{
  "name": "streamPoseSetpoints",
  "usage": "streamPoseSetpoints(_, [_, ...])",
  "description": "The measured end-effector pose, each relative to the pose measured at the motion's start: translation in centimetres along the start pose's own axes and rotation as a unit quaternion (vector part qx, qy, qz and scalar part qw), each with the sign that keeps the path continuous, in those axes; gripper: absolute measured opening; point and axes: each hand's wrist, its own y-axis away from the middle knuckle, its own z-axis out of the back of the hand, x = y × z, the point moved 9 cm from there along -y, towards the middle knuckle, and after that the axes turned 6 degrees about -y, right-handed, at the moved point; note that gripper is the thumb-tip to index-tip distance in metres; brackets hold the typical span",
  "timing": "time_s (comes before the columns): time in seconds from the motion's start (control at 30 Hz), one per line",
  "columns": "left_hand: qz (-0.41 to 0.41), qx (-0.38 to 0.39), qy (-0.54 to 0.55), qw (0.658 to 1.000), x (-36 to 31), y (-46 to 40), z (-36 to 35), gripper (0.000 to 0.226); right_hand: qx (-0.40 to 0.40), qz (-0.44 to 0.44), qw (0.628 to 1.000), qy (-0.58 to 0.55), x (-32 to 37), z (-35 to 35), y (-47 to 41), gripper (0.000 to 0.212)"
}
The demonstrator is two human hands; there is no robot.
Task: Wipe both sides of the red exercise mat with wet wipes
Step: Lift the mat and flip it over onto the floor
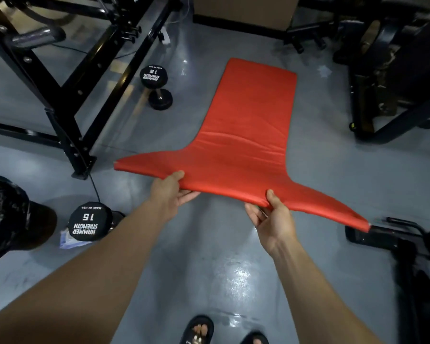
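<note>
From the head view: the red mat [243,135] stretches across the grey floor [320,170] toward 12 o'clock, its near edge lifted. The left hand [170,194] pinches that edge, thumb on top, and the right hand [271,217] pinches it too. A dumbbell [86,220] stands at 9 o'clock, another dumbbell [155,86] at 11, and sandalled feet [199,330] at 6.

The underside of the red mat [241,135] is hidden. The fingers of both hands are concealed beneath its near edge. The black bag [8,217] is cut off at the left edge.
</note>
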Motion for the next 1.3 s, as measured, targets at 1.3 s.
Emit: streamPoseSetpoints(1.3, [0.246, -0.018, 0.020, 0.969, 32.9, 0.7, 13.7, 0.032, -0.168, -0.152, 0.961, 0.161, -16.4, 28.4, -1.1, 0.010])
